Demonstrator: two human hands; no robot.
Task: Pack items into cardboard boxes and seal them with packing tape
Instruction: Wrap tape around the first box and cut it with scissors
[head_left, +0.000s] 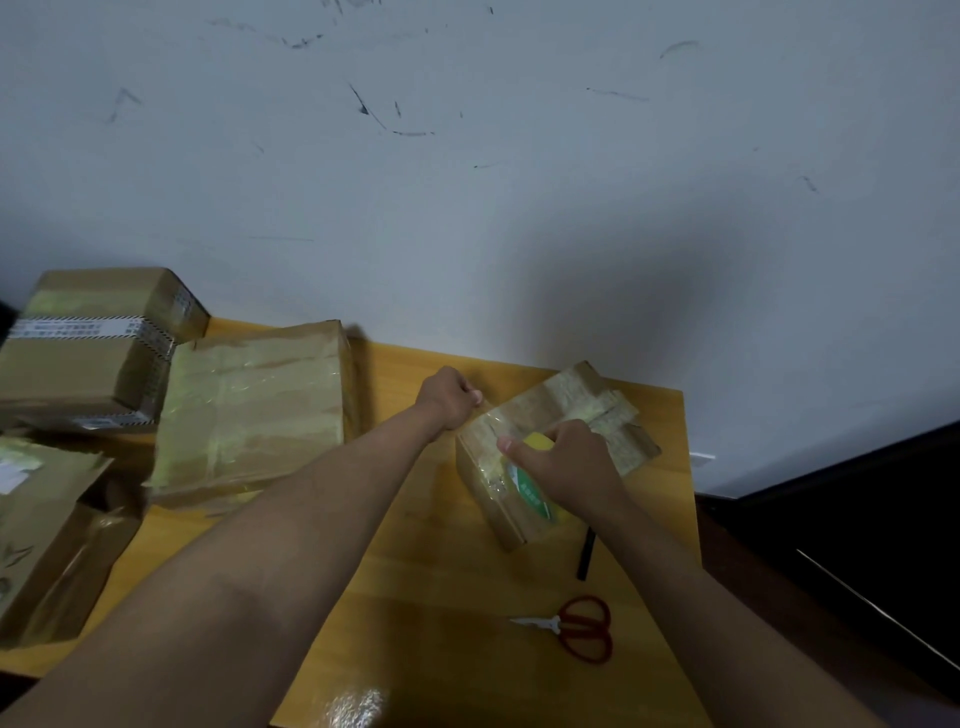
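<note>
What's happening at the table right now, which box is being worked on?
A person is taping the small cardboard box on the yellow table. The right hand grips the tape roll against the box top, while the left hand pinches what looks like the free tape end at the box's far left edge. Red-handled scissors lie nearby, untouched. Several already taped boxes sit to the left.

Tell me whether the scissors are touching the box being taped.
Apart. The head view shows the red-handled scissors lying on the table nearer the person, with bare yellow tabletop between them and the small box.
</note>
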